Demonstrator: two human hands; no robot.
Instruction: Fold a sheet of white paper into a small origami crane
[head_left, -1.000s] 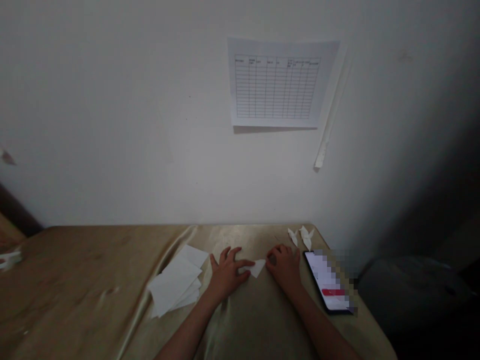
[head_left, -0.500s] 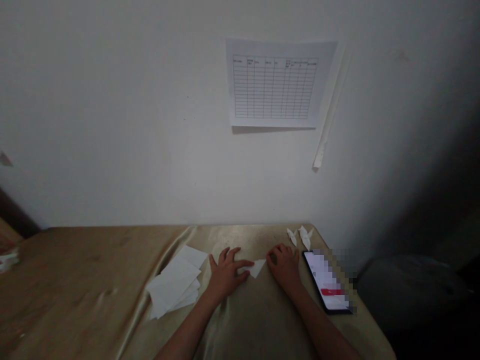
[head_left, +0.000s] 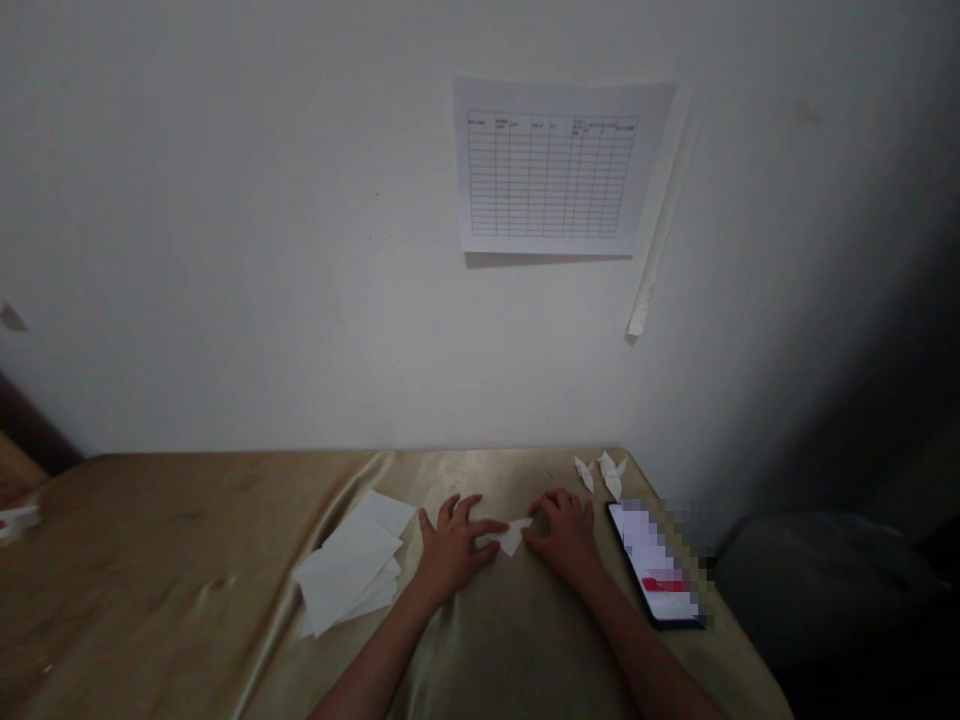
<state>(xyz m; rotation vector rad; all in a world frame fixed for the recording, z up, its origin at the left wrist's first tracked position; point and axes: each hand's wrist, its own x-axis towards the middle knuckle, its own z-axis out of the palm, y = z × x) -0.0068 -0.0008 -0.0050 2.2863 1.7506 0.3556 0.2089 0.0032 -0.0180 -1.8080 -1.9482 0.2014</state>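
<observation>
A small piece of folded white paper [head_left: 513, 537] lies on the cloth-covered table, its lower point toward me. My left hand [head_left: 454, 545] grips its left end between thumb and index finger, the other fingers spread above the cloth. At the right end, the thumb and index finger of my right hand [head_left: 566, 532] close on the paper's corner, with the remaining fingers curled. Both ends of the paper are partly hidden by my fingers.
Left of my hands lies a fanned stack of white paper sheets [head_left: 352, 565]. Two small folded paper figures, one smaller [head_left: 585, 474] and one larger [head_left: 611, 476], rest near the back right corner. A lit phone [head_left: 652, 565] lies to the right. A printed table sheet [head_left: 551, 170] hangs on the wall.
My right hand has shifted slightly left, and its thumb and index finger have come over the paper's right corner. My left hand stays in place.
</observation>
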